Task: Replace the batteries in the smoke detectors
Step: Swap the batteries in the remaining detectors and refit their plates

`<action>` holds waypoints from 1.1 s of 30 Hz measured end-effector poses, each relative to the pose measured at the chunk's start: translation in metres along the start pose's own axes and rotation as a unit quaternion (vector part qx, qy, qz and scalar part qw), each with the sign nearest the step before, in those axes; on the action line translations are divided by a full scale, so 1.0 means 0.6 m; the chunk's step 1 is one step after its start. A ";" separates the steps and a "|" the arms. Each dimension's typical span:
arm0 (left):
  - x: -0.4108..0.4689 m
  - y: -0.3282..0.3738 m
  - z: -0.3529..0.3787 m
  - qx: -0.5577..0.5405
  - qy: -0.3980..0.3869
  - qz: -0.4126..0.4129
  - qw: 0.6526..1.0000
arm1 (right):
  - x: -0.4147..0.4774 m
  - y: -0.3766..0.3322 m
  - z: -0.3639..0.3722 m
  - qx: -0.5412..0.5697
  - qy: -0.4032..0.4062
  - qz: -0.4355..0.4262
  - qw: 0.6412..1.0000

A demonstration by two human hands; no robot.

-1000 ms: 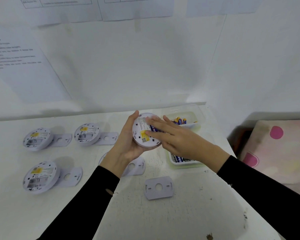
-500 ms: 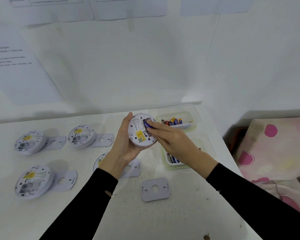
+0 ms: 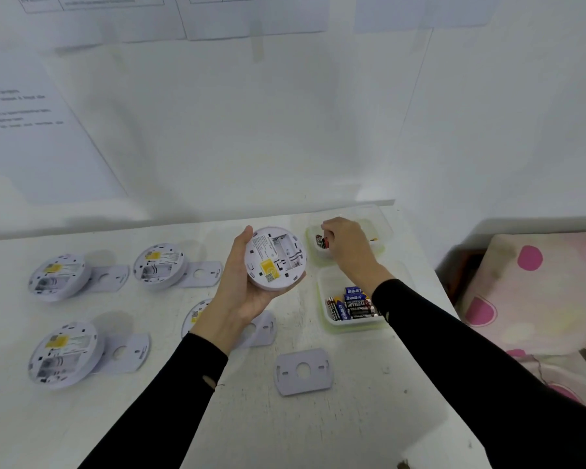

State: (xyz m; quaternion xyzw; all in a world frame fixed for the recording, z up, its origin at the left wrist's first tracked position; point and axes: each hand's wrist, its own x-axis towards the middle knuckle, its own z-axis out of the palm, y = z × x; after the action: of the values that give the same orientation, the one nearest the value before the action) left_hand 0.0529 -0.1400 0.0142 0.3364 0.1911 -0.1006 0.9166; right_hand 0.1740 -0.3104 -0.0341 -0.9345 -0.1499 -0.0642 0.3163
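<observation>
L sleeve (image 3: 170, 394) & R sleeve (image 3: 471, 360): black, long, snug to wrists. Small oval hole (image 3: 207, 381) in the L one (mid-forearm, nr its edge). L hand (image 3: 247, 289), R hand (image 3: 347, 247) bare.

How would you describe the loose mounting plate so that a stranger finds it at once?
On the white table, find the near tub of batteries by the right edge. Nearer the person, slightly left of it, lies a flat grey plate with a round centre hole. Every other plate has a smoke detector against it; this one lies alone.
</observation>
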 end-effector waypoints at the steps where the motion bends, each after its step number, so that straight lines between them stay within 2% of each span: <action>1: -0.002 0.001 0.001 -0.001 -0.004 -0.001 1.000 | 0.002 0.003 0.003 -0.020 -0.008 -0.005 1.000; 6: -0.008 0.006 0.002 -0.012 -0.024 -0.006 1.000 | 0.004 0.010 0.004 -0.027 -0.039 -0.006 0.999; 11: -0.010 0.008 -0.005 -0.019 -0.030 -0.029 0.999 | -0.052 -0.018 -0.040 0.085 0.045 -0.031 0.995; 14: -0.016 0.005 -0.015 -0.030 -0.056 -0.055 0.996 | -0.100 -0.031 -0.066 0.117 0.046 -0.029 0.992; 19: -0.025 -0.015 -0.022 -0.006 -0.060 -0.057 0.997 | -0.165 -0.026 -0.086 0.062 -0.091 0.021 0.994; 21: -0.031 -0.023 -0.023 0.004 -0.049 -0.063 0.997 | -0.169 -0.014 -0.086 0.019 -0.164 0.038 0.986; 25: -0.047 -0.042 -0.026 0.010 -0.039 -0.083 0.996 | -0.159 -0.009 -0.080 -0.062 -0.279 0.018 0.958; 29: -0.060 -0.055 -0.028 -0.003 -0.036 -0.090 0.995 | -0.146 -0.020 -0.072 -0.122 -0.323 0.001 0.939; 33: -0.066 -0.058 -0.028 -0.008 -0.037 -0.087 0.995 | -0.142 -0.017 -0.065 -0.099 -0.292 0.017 0.951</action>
State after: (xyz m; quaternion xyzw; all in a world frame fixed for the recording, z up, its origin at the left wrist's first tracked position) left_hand 0.0014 -0.1531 -0.0014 0.3066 0.1862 -0.1912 0.9136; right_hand 0.0891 -0.3473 -0.0157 -0.9417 -0.2123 0.2020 0.1653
